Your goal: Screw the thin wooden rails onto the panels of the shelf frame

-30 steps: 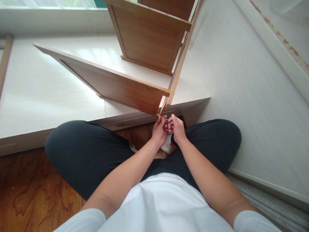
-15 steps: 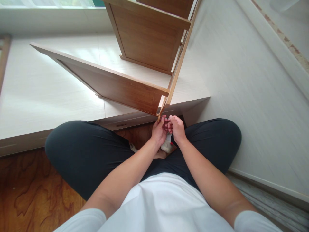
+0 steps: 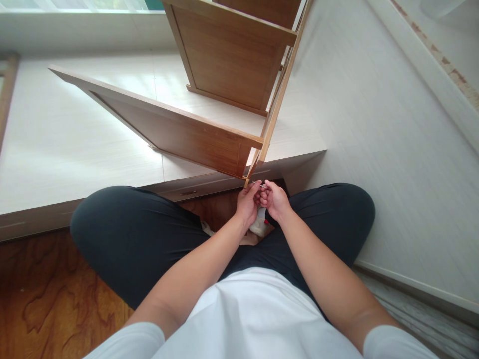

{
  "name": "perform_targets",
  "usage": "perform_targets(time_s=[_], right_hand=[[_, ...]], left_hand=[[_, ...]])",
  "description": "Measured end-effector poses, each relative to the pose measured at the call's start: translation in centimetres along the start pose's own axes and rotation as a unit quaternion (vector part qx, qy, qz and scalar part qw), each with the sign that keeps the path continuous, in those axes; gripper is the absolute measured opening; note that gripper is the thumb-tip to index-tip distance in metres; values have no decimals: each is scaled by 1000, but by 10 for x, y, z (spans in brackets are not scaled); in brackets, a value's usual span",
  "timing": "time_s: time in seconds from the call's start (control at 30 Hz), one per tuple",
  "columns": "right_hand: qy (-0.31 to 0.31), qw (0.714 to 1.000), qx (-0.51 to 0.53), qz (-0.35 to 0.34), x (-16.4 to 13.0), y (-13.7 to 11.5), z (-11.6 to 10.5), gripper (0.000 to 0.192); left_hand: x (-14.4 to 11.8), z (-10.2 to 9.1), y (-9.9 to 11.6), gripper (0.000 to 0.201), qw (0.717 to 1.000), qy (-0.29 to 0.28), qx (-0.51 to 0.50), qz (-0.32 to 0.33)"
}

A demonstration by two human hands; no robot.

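— How much room is there around the hands?
— Little. The left hand and right hand sit together just under the near corner of the brown wooden shelf frame, with its slanted brown wooden panel blocking the far left.
— And to the right?
— The pale white wall closes that side. The dark-trousered knees hem in both sides nearby. The pale wood platform lies open at far left.

I am seeing soft daylight coming in from the window at top left, glaring off the pale platform; the wooden panel is casting a faint shadow, and edges are bending outward.
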State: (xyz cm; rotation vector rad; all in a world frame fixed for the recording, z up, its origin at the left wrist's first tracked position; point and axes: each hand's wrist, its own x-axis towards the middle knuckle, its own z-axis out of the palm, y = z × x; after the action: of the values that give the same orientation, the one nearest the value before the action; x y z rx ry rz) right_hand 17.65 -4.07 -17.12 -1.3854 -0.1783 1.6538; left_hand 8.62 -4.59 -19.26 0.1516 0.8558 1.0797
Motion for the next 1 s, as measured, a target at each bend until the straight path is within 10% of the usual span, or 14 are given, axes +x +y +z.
perform_targets(time_s=[0.47,1.0], right_hand=[[15,968,-147,-204,-3,10,1,37],[35,953,-192,-232,-8,10,2,27]], left_hand=[[3,-2,3,37,998,16,-60,10],[4,-3,3,35,997,13,-72,4]])
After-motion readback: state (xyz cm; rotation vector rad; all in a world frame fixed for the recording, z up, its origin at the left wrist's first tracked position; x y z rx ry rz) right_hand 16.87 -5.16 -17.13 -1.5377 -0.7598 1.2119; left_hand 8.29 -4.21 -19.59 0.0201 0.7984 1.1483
